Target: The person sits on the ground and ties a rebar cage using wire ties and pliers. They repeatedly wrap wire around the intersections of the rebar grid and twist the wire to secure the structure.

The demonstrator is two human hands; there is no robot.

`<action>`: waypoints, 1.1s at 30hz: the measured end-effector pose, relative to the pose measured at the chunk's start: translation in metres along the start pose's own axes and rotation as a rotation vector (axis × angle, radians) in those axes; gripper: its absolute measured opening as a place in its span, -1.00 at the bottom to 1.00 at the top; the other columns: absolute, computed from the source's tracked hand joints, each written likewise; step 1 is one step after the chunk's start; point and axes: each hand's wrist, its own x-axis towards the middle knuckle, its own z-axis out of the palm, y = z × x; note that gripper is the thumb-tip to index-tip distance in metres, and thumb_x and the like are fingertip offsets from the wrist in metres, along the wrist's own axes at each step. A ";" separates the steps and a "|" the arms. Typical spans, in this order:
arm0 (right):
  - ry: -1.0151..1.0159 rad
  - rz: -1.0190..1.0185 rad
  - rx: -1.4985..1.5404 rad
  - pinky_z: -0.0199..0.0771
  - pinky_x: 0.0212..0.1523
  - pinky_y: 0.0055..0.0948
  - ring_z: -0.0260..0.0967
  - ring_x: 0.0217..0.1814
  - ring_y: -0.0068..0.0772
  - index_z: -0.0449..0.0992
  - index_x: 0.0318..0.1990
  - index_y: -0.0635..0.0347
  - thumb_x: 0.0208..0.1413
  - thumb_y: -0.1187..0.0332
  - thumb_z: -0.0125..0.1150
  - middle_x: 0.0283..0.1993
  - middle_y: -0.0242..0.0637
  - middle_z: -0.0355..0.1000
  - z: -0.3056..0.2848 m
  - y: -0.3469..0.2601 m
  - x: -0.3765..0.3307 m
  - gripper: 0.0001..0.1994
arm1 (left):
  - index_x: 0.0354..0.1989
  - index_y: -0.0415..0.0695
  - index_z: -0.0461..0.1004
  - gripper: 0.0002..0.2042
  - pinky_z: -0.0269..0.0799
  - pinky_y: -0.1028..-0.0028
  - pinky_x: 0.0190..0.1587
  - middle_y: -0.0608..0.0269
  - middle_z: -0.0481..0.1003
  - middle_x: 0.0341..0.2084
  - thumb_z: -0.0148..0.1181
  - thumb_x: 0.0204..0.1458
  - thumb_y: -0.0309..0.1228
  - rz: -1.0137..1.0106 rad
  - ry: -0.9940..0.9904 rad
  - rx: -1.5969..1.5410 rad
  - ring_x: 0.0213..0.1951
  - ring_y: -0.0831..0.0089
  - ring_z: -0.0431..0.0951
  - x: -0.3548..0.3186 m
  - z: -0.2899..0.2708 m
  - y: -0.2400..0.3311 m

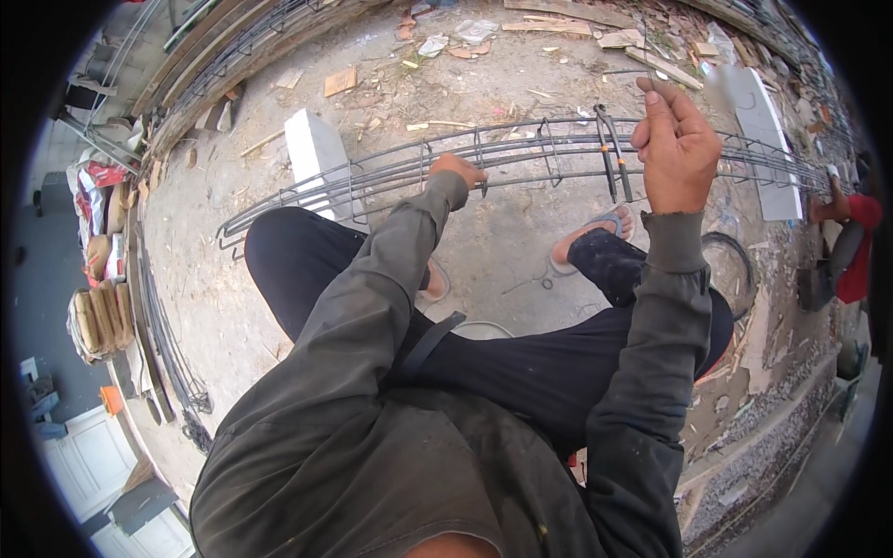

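In front of my knees a long, narrow rebar cage (521,149) of thin bars and square stirrups lies across two white blocks. My left hand (456,170) is closed on the cage near a stirrup; its fingertips are partly hidden. Raised above the far bars, my right hand (679,139) pinches a thin piece of tie wire (647,51) that points up and away. Just left of that hand, end-cutting pincers (609,153) with dark handles and orange bands hang from the cage bars.
White blocks (314,158) (767,139) support the cage at both sides. Wood scraps (340,82) litter the dusty ground. A coil of dark wire (735,270) lies by my right knee. Another person (851,237) in red is at the cage's right end. Long boards (209,70) lie far left.
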 end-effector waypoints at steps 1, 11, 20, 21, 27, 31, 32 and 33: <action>0.015 -0.005 -0.007 0.23 -0.53 -0.59 0.25 -0.60 -0.72 0.66 -0.04 0.18 0.33 0.33 0.12 -0.63 -0.46 0.41 -0.003 0.003 0.002 -0.77 | -0.24 -0.09 0.73 -0.58 0.54 0.27 -0.02 0.10 0.69 -0.27 0.41 -0.07 0.02 0.024 0.002 0.029 -0.16 0.14 0.68 0.001 0.001 0.007; 0.017 -0.012 -0.039 0.48 -0.39 -0.26 0.54 -0.53 -0.17 0.63 -0.15 0.25 0.23 0.37 0.15 -0.60 -0.10 0.49 0.001 0.010 0.003 -0.81 | -0.37 -0.16 0.74 -0.61 0.51 0.28 -0.31 0.10 0.63 -0.59 0.49 -0.13 -0.04 0.185 0.044 0.070 -0.51 0.27 0.63 0.002 0.009 -0.011; -0.037 0.093 -0.062 0.44 -0.42 -0.33 0.50 -0.55 -0.39 0.58 -0.05 0.32 0.27 0.41 0.07 -0.62 -0.22 0.48 -0.007 0.019 -0.005 -0.77 | -0.33 -0.13 0.74 -0.61 0.51 0.26 -0.29 0.06 0.63 -0.55 0.50 -0.15 -0.04 0.172 0.053 0.015 -0.46 0.27 0.64 -0.006 0.005 0.001; -0.039 0.092 -0.066 0.43 -0.42 -0.34 0.49 -0.55 -0.40 0.58 -0.05 0.32 0.27 0.42 0.06 -0.62 -0.22 0.48 -0.006 0.019 -0.005 -0.77 | -0.33 -0.13 0.74 -0.62 0.52 0.25 -0.27 0.05 0.64 -0.54 0.49 -0.14 -0.04 0.173 0.058 0.034 -0.43 0.24 0.65 -0.008 0.002 0.002; -0.081 0.089 -0.097 0.42 -0.42 -0.36 0.45 -0.56 -0.43 0.57 -0.04 0.33 0.26 0.43 0.07 -0.62 -0.22 0.46 0.002 0.013 -0.005 -0.77 | -0.33 -0.12 0.73 -0.64 0.55 0.23 -0.16 0.01 0.67 -0.42 0.47 -0.12 -0.06 0.102 0.130 0.130 -0.30 0.13 0.69 -0.035 -0.008 0.026; -0.096 0.091 -0.082 0.41 -0.41 -0.36 0.46 -0.55 -0.42 0.57 -0.05 0.34 0.26 0.42 0.08 -0.60 -0.20 0.47 0.008 0.020 -0.005 -0.77 | -0.32 -0.12 0.73 -0.65 0.55 0.24 -0.12 0.00 0.67 -0.39 0.48 -0.12 -0.08 0.046 0.149 0.069 -0.27 0.13 0.69 -0.034 -0.001 0.021; -0.105 0.088 -0.115 0.41 -0.41 -0.36 0.46 -0.55 -0.42 0.58 -0.05 0.34 0.26 0.42 0.09 -0.60 -0.19 0.47 0.009 0.020 -0.005 -0.77 | -0.32 -0.12 0.73 -0.65 0.55 0.24 -0.11 0.00 0.67 -0.38 0.48 -0.12 -0.08 0.031 0.140 0.040 -0.27 0.13 0.69 -0.032 -0.001 0.019; -0.115 0.085 -0.148 0.41 -0.41 -0.36 0.46 -0.55 -0.41 0.58 -0.05 0.34 0.26 0.42 0.09 -0.60 -0.17 0.47 0.010 0.020 -0.006 -0.77 | -0.31 -0.12 0.73 -0.65 0.55 0.24 -0.12 0.00 0.67 -0.38 0.48 -0.12 -0.08 0.038 0.127 0.033 -0.27 0.13 0.69 -0.029 0.001 0.018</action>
